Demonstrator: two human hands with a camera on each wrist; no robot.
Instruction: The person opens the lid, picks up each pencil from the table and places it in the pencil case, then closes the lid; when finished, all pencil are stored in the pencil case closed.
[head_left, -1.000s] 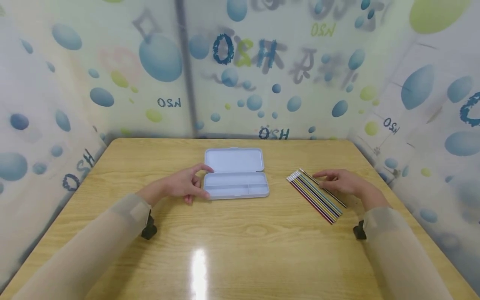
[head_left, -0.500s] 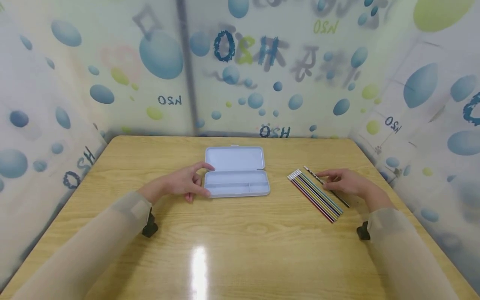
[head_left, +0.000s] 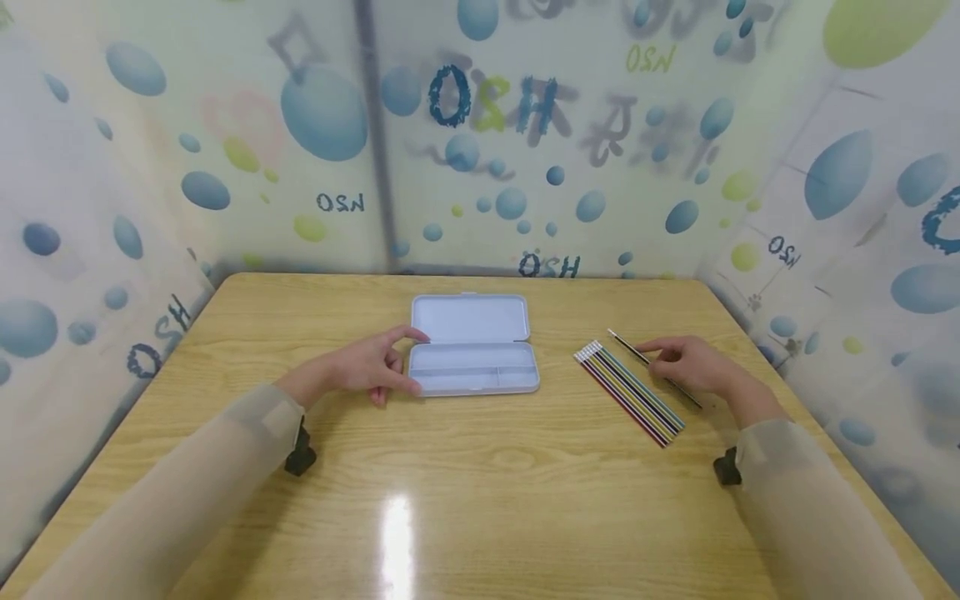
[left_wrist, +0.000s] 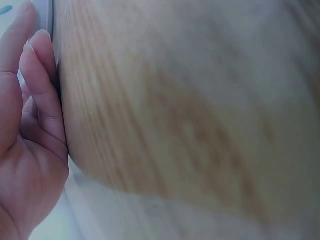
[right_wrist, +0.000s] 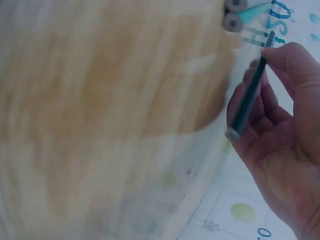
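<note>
One pencil, the dark one (right_wrist: 250, 95), sits pinched in the fingers (right_wrist: 285, 57) of the right hand (head_left: 690, 367). They hold only a short stretch of its shaft, so a loose pinch could let it swivel or roll free. The row of coloured pencils (head_left: 630, 393) lies just beside it on the surface (head_left: 487, 508); a sideways drift of the hand, or one end dipping, might knock that row out of line. At the pale blue pencil case (head_left: 453, 357), the left hand (head_left: 367, 364) grips the left end between thumb and forefinger; pushing too hard there could skid the case, and a bump near the hinge might disturb the folded-back lid (head_left: 471, 318).

In the head view, the dark pencil slants from its white far end, which sticks out beyond the right forefinger, back beneath the hand to a near end showing past it. The right wrist view shows it lying across the fingers, flat end foremost. Whether it is wholly clear of the surface, I cannot tell. The case stands well apart, to its left.
</note>
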